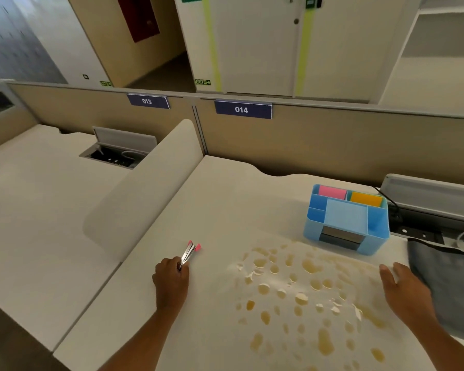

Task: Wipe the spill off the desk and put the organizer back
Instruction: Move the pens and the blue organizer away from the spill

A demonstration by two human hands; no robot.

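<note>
A brownish spill point(303, 293) of many drops and small puddles covers the white desk point(220, 199) in front of me. A light blue organizer point(346, 218) stands behind the spill at the right, with pink and orange pads in its back slots. My left hand point(172, 279) rests on the desk left of the spill, closed on a small silver tool with pink tips point(190, 252). My right hand point(405, 287) lies flat with fingers apart at the spill's right edge, beside a dark grey cloth point(447, 282).
A curved white divider point(145, 199) separates this desk from the neighbouring one on the left. A beige partition point(332, 145) labelled 014 runs along the back. An open cable tray point(429, 226) with sockets sits at the back right.
</note>
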